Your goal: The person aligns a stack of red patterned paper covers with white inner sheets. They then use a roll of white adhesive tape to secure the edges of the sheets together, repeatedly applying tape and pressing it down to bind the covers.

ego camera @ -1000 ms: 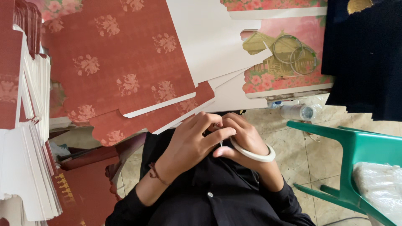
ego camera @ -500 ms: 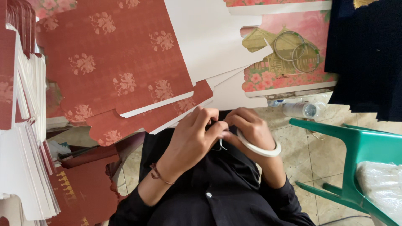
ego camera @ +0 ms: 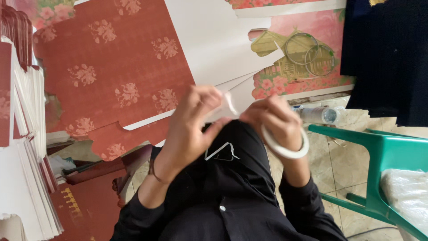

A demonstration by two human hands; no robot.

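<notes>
The left hand [ego camera: 189, 122] pinched a small white tape strip [ego camera: 231, 103]; the right hand [ego camera: 272, 120], curled closed beside it, wore the white tape roll [ego camera: 285, 149] at the wrist; pulling taut would probably tear cleanly.

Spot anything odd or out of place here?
Mostly tidy. A tape roll sits round the right hand's wrist like a bangle, a white strip pinched between both hands. A plastic bottle lies on its side on the floor by the green chair.
</notes>
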